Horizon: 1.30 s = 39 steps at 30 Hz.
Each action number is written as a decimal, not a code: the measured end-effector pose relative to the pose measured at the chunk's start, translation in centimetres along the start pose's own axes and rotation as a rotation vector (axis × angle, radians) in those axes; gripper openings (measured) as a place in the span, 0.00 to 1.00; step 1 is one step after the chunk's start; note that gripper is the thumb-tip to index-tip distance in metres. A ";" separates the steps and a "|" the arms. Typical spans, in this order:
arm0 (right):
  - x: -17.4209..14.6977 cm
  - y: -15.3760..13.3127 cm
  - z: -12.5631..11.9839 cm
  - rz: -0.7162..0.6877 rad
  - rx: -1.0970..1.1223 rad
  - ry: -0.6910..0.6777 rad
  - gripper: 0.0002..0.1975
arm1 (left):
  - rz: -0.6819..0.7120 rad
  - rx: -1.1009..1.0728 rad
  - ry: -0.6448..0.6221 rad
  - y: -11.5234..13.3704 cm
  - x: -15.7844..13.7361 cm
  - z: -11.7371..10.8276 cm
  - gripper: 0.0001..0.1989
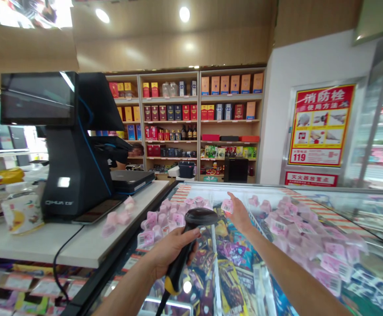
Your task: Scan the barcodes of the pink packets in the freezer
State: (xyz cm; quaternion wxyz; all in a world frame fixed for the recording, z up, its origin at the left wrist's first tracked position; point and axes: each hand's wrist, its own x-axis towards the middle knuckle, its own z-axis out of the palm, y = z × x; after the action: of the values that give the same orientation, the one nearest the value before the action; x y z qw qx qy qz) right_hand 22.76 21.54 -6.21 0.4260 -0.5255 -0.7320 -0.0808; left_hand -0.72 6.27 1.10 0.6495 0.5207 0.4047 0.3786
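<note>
My left hand (pixel 171 251) is wrapped around the handle of a black and yellow barcode scanner (pixel 200 216), whose head points forward and right. A cable hangs from the handle's lower end. In my right hand (pixel 240 216), held out just beyond the scanner head, is a small pink package (pixel 227 206) with a barcode label. Similar pink packages (pixel 160 220) lie in a cluster to the left on the glass top of a freezer. A larger heap of pink packages (pixel 305 230) covers the glass on the right. Colourful wrapped goods (pixel 232 285) show through the glass below.
A white counter (pixel 66 248) at the left bears a black checkout terminal (pixel 76 162), a few pink packages (pixel 119 219) and a patterned container (pixel 23 210). Shelves of boxed goods (pixel 170 113) line the back. A person's head (pixel 136 150) shows partly behind the terminal.
</note>
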 end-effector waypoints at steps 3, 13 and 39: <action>0.0 0.2 0.0 0.022 0.006 0.004 0.32 | 0.016 0.008 -0.040 -0.1 0.1 0.0 0.15; 0.2 -2.2 4.4 0.438 0.093 -0.108 0.26 | -0.020 -0.053 0.146 0.3 -0.2 -1.8 0.16; 2.0 -2.2 1.1 0.391 0.249 -0.145 0.26 | -0.054 -0.036 0.075 -0.9 -0.3 -0.2 0.14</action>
State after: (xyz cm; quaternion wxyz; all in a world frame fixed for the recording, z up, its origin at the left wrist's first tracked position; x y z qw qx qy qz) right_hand 20.18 22.62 -4.69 0.4415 -0.6051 -0.6492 0.1322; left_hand -0.92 5.91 0.22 0.6529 0.4835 0.4357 0.3874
